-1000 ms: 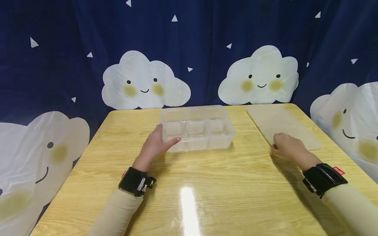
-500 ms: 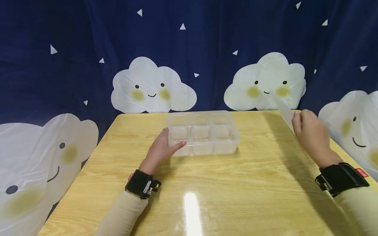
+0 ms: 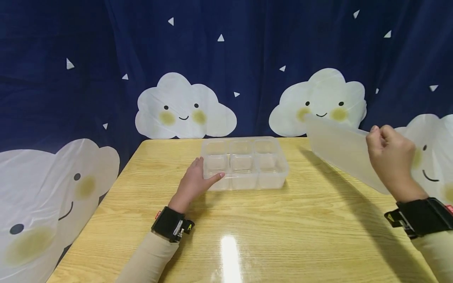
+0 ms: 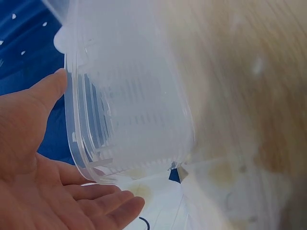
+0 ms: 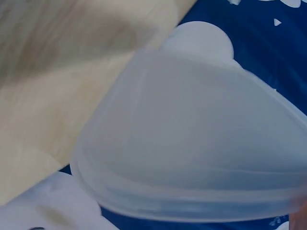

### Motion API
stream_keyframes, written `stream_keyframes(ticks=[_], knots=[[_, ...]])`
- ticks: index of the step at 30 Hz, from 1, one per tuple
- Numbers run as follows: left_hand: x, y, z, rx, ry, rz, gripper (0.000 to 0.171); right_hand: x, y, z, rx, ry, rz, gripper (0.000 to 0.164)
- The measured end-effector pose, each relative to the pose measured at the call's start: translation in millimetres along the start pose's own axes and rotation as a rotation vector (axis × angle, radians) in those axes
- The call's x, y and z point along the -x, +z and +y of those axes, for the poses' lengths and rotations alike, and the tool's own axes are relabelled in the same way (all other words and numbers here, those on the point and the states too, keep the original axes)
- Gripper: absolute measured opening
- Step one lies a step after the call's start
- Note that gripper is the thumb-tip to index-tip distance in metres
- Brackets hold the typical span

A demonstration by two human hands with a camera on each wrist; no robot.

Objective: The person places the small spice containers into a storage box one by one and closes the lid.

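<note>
A translucent plastic box with several square compartments stands upright on the table. My left hand rests against its front left corner, thumb along the front and fingers by the left side. In the left wrist view, the thumb touches the rim of the box and the nearly straight fingers lie along another edge. My right hand grips a flat, frosted lid by its edge, raised and tilted above the table to the right of the box. The lid fills much of the right wrist view.
The wooden table spreads before me, with a light reflection near its front. A dark blue curtain printed with white clouds hangs behind and at the sides.
My right hand has lifted the lid off the table and turned it, moving up and to the right. The left hand has stayed at the box, and the view has shifted slightly.
</note>
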State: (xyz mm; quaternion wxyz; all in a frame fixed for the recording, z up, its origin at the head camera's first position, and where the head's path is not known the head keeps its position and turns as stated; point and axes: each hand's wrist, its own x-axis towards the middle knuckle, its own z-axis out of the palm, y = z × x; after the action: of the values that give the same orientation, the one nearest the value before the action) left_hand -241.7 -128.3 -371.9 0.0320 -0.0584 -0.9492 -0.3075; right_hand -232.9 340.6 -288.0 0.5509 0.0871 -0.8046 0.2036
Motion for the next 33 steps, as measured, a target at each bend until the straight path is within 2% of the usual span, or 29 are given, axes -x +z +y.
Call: stream_keyframes(ticks=[4, 8, 12, 15, 16, 21, 23, 27, 33], knots=[[1.7, -0.4, 2.2, -0.034, 0.019, 0.033, 0.105, -11.4, -8.5, -15.2, -0.088, 0.047, 0.043, 0.041], [3.5, -3.2, 4.6, -0.03, 0.091, 0.145, 0.095, -23.6, -13.8, -27.8, -0.176, 0.072, 0.083, 0.043], [3.5, -6.1, 11.4, 0.082, 0.195, 0.27, 0.076, -37.4, -16.5, -44.3, -0.263, 0.128, 0.116, 0.047], [1.8, -7.0, 20.9, 0.212, 0.259, 0.305, 0.065, -47.1, -16.4, -57.8, -0.377, 0.211, 0.111, 0.049], [1.4, -7.5, 25.0, 0.259, 0.274, 0.306, 0.062, -49.5, -15.6, -61.4, -0.463, 0.251, 0.099, 0.049], [-1.0, -9.1, 42.9, 0.46, 0.336, 0.264, 0.052, -53.2, -1.5, -73.5, -1.035, 0.485, 0.07, 0.048], [-0.8, -10.2, 47.3, 0.497, 0.354, 0.255, 0.05, -50.0, 6.8, -77.2, -1.179, 0.541, 0.054, 0.048], [2.0, -13.6, 50.6, 0.476, 0.363, 0.273, 0.042, -39.6, 18.1, -83.4, -1.238, 0.593, -0.038, 0.048], [6.4, -21.0, 43.6, 0.413, 0.327, 0.34, 0.025, -28.7, 27.5, -81.8, -1.192, 0.671, -0.134, 0.046]])
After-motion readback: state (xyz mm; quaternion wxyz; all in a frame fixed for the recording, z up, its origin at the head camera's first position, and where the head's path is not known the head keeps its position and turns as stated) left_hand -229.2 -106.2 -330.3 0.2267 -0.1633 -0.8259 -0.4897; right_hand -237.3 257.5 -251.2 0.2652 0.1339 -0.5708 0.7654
